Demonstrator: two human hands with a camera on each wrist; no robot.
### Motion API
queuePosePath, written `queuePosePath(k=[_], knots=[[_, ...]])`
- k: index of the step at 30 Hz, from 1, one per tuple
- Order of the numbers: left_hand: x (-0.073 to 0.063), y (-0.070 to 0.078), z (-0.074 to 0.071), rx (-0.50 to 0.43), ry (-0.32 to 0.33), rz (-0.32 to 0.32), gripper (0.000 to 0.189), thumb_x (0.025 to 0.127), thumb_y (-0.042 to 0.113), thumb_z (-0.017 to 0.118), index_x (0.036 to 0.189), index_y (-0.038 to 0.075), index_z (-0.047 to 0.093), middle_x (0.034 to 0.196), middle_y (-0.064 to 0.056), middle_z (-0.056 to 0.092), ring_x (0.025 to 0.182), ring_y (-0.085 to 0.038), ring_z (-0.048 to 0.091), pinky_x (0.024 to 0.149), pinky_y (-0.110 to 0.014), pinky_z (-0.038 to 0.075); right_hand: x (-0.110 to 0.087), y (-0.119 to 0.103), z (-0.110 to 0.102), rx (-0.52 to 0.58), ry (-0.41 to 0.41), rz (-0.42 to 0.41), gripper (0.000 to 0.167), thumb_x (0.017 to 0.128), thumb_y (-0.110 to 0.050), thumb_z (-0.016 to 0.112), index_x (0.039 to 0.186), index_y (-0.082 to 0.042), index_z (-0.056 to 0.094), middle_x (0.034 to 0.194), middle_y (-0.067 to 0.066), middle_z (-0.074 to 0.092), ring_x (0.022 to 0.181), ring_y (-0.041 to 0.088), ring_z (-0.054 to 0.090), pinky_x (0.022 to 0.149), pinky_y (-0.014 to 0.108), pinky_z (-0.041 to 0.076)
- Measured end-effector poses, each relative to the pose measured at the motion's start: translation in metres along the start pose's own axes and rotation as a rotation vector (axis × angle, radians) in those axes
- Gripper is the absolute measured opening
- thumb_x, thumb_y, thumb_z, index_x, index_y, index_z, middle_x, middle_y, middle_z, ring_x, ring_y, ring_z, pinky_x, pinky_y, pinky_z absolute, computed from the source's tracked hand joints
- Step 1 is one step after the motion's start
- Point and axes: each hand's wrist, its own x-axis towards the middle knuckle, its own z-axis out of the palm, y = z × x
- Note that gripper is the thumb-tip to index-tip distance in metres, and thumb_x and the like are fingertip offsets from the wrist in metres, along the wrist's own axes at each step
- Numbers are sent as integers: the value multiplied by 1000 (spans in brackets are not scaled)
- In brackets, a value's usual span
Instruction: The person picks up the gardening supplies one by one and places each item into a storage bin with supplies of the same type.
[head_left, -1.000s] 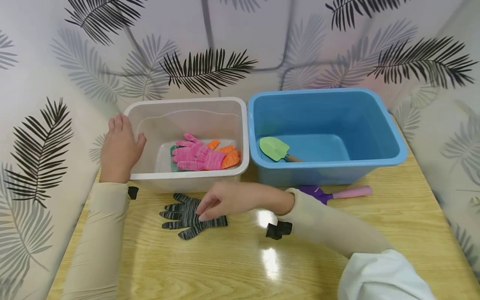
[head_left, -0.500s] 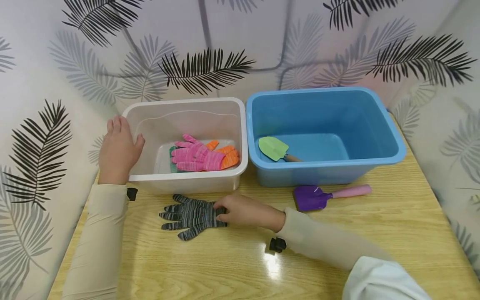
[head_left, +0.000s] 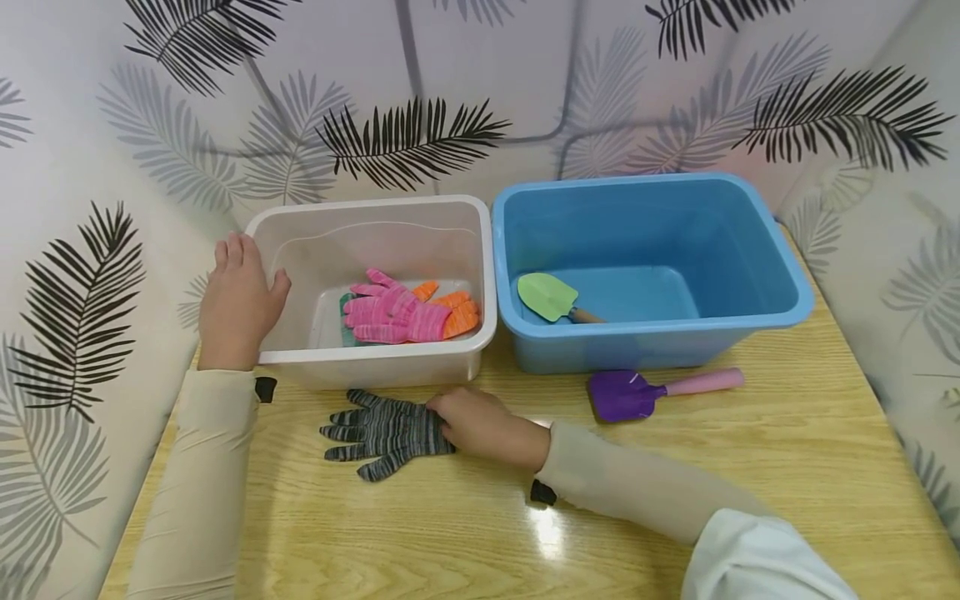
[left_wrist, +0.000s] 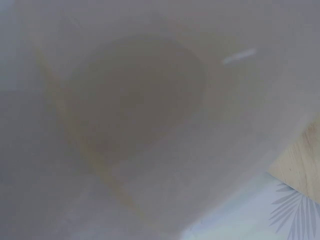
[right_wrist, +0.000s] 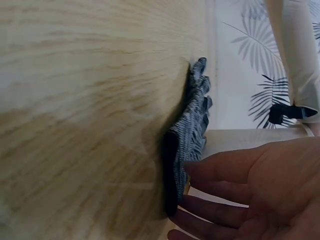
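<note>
A grey-and-black striped knit glove [head_left: 390,433] lies flat on the wooden table in front of the white bin. My right hand [head_left: 483,425] is at its cuff, thumb and fingers pinching the edge; in the right wrist view the fingertips [right_wrist: 192,170] meet the knit near the cuff opening. My left hand [head_left: 238,304] rests on the left rim of the white bin [head_left: 375,367], thumb toward the inside. In that bin lie a pink glove [head_left: 397,312], an orange glove [head_left: 461,315] and something green [head_left: 347,321] beneath them. The left wrist view shows only a blurred pale surface.
A blue bin [head_left: 660,333] stands right of the white one, holding a green trowel [head_left: 551,297] with a wooden handle. On the table before it lies a purple shovel [head_left: 622,396] with a pink handle. Leaf-patterned cloth [head_left: 450,75] hangs behind.
My right hand has moved right from over the middle of the striped glove down to its cuff, and its fingers have closed there. The left hand has stayed on the white bin's rim.
</note>
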Motion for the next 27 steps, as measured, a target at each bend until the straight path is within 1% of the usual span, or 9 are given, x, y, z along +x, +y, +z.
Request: queuePosePath(k=[4, 7, 12, 15, 19, 22, 25, 27], knots=[[0, 0, 0, 4, -2, -4, 65, 93, 23, 43, 136, -20, 21, 141, -38, 22, 133, -47, 18, 105, -56, 21, 0, -1, 6, -57, 47, -9, 26, 81, 1, 57, 98, -14, 69, 96, -2, 64, 91, 17, 60, 68, 33, 52], [0, 0, -1, 5, -9, -9, 66, 93, 24, 43, 137, -20, 20, 141, -38, 21, 133, -47, 17, 106, -55, 20, -1, -2, 7, -82, 66, -11, 27, 80, 2, 56, 98, -13, 69, 97, -1, 64, 93, 19, 59, 72, 33, 51], [1, 0, -1, 4, -24, -14, 66, 94, 24, 41, 138, -19, 18, 142, -38, 19, 134, -46, 14, 107, -55, 18, -1, -5, 5, -96, 71, 5, 28, 81, 2, 56, 102, -13, 69, 100, 0, 65, 99, 20, 57, 78, 33, 51], [2, 0, -1, 2, -31, -16, 66, 94, 25, 41, 138, -19, 17, 142, -38, 18, 135, -46, 13, 107, -54, 18, -1, -6, 3, -82, 62, 14, 28, 80, 1, 57, 104, -11, 68, 102, 1, 64, 100, 21, 55, 80, 33, 50], [2, 1, -1, 0, -38, -16, 66, 94, 25, 40, 138, -19, 17, 143, -38, 18, 134, -46, 13, 107, -54, 18, -1, -4, -1, -37, 39, 20, 25, 79, -1, 61, 102, -9, 67, 100, 2, 63, 98, 21, 54, 80, 32, 48], [1, 2, -2, -1, -45, -19, 66, 94, 25, 40, 138, -19, 16, 143, -38, 17, 135, -46, 13, 108, -53, 17, 0, -1, -3, 10, 14, 12, 21, 79, -3, 64, 98, -9, 67, 94, 1, 63, 92, 18, 55, 78, 31, 47], [0, 2, -3, -4, -44, -22, 66, 94, 25, 40, 138, -19, 17, 142, -38, 18, 134, -47, 13, 108, -53, 17, 3, 6, -4, 106, -23, -5, 19, 77, -2, 66, 95, -7, 68, 87, 1, 62, 81, 15, 52, 73, 29, 45], [0, 2, -3, -7, -45, -22, 66, 94, 25, 40, 138, -19, 17, 142, -38, 18, 134, -47, 13, 108, -53, 17, 4, 11, -4, 185, -48, 6, 21, 76, -2, 68, 96, -6, 68, 83, 0, 61, 77, 12, 50, 71, 27, 44]])
